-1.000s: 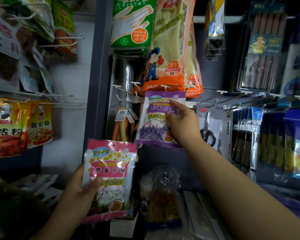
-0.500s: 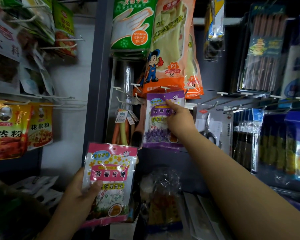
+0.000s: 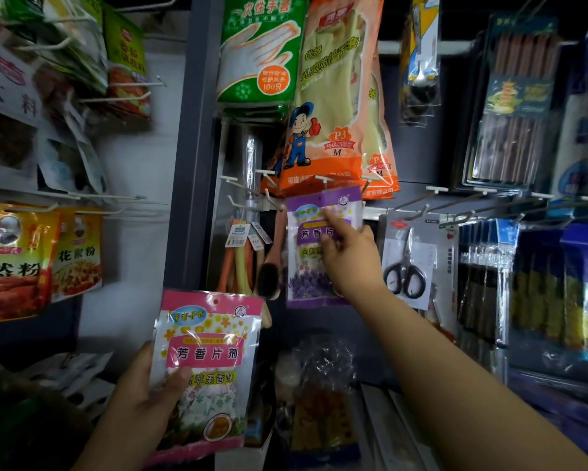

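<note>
I hold a pink flowered packet [image 3: 207, 362] low in front of the rack, my left hand [image 3: 143, 399] gripping its left edge with the thumb across its face. A purple packet with lavender print [image 3: 311, 253] hangs at a white peg [image 3: 323, 180] under the orange glove packs. My right hand [image 3: 348, 260] grips this purple packet at its right side, the index finger lying up over its label. The hand covers the packet's right half.
Green and orange glove packs [image 3: 333, 96] hang above. Scissors on a card [image 3: 409, 266] hang to the right, with chopstick packs [image 3: 513, 107] and blue packets beyond. Several bare white pegs [image 3: 435, 190] jut out. Spice bags [image 3: 13, 260] hang on the left rack. Brushes [image 3: 245, 266] hang left of the purple packet.
My right hand has lifted the purple packet up to the peg under the glove packs. The pink packet in my left hand has sunk a little.
</note>
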Tool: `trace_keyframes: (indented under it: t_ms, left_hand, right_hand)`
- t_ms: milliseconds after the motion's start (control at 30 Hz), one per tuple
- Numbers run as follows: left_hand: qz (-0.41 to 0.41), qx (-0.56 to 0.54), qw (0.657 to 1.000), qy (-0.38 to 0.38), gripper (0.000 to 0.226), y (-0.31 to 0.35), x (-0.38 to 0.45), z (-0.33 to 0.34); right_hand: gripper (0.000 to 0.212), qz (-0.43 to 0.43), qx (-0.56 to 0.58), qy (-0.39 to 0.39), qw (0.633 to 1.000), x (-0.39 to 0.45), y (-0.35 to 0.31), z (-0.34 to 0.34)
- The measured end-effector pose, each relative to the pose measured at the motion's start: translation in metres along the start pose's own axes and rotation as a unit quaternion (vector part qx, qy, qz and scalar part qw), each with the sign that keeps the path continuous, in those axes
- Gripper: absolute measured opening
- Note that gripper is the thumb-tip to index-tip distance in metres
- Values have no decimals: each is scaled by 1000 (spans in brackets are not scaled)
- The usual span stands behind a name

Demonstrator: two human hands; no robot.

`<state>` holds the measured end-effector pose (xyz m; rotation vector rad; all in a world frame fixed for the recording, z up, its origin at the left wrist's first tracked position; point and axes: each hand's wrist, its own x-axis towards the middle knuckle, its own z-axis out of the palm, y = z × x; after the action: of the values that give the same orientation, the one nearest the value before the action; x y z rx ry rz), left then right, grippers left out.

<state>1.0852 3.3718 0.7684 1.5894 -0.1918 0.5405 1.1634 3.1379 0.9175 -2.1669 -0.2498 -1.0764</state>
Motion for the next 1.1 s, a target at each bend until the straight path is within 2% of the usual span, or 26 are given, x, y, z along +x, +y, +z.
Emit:
trace_keyframes:
  t_ms: [200, 367, 533, 667, 833, 933, 1000, 1100]
  left_hand:
    - [-12, -3, 1000, -11, 28, 1, -1, 2]
    - [-18, 4, 1000, -18, 36, 3, -1, 3]
    - [-11, 6, 1000, -13, 27, 2, 0, 5]
    - [-11, 0, 1000, -17, 25, 4, -1, 8]
    - [-19, -25, 999, -24, 23, 5, -2, 11]
    - [-27, -28, 999, -17, 22, 8, -4, 12]
    - [-34, -35, 999, -16, 20, 10, -5, 12]
    - [-50, -50, 997, -7, 21, 12, -6, 9]
  right_hand:
    - [46, 21, 26, -12, 999, 3, -12, -1]
    - [50, 54, 1, -34, 998, 12, -20, -4]
    - [63, 59, -85, -54, 993, 11, -22, 0]
    - [66, 63, -116, -56, 990, 13, -22, 0]
    - [67, 56, -182, -34, 981, 14, -28, -3]
    - [61, 26, -219, 1, 975, 13, -26, -5]
    - [50, -7, -192, 31, 981, 14, -22, -8]
    - [39, -58, -64, 40, 995, 9, -10, -13]
